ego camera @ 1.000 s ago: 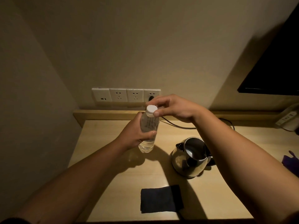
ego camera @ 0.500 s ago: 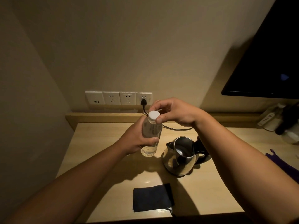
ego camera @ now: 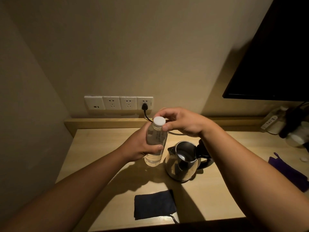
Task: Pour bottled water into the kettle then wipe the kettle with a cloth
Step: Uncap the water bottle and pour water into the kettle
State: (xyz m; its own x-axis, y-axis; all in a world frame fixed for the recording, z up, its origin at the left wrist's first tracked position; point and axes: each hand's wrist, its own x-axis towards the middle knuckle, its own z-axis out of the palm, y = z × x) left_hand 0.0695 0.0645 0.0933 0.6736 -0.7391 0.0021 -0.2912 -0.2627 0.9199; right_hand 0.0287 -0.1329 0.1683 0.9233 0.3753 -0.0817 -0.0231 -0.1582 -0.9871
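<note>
Just left of the kettle, a clear water bottle is held upright and a little tilted, its bottom close to the wooden desk; I cannot tell if it touches the surface. Left hand is wrapped around the middle of the bottle, thumb across the front. Right hand comes from above the kettle, and its thumb and fingers are closed around the white cap, which sits on the bottle neck. Steel kettle stands on the desk with its lid raised up at the back, so the inside is visible. In front of the kettle, nearer to the person, a dark folded cloth lies flat on the desk, apart from the kettle. Behind the kettle a black cord goes up to the row of wall sockets. Far right of the kettle a purple cloth lies on the desk, and a dark screen hangs on the wall above it.
</note>
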